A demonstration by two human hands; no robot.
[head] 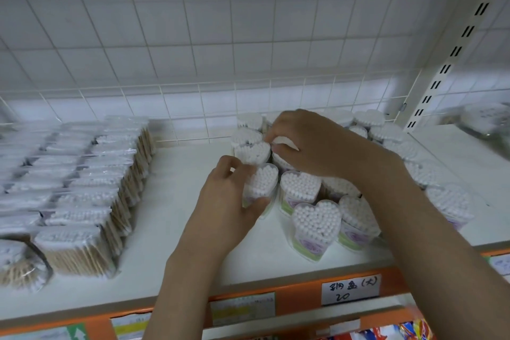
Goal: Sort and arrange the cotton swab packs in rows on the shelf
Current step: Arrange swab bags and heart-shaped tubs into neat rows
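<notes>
Several heart-shaped clear packs of white cotton swabs stand on the white shelf, clustered right of centre. My left hand grips one heart-shaped pack at the left edge of the cluster, thumb on its front and fingers on its left side. My right hand reaches over the cluster and pinches another pack further back, which it largely hides. More heart-shaped packs stand in front and to the right. Rows of flat bagged wooden-stick swabs fill the shelf's left side.
A white wire grid forms the back wall, with a low wire rail behind the packs. A slotted upright post stands at the right. The shelf's orange front edge carries price labels, one handwritten. Bare shelf lies between the two groups.
</notes>
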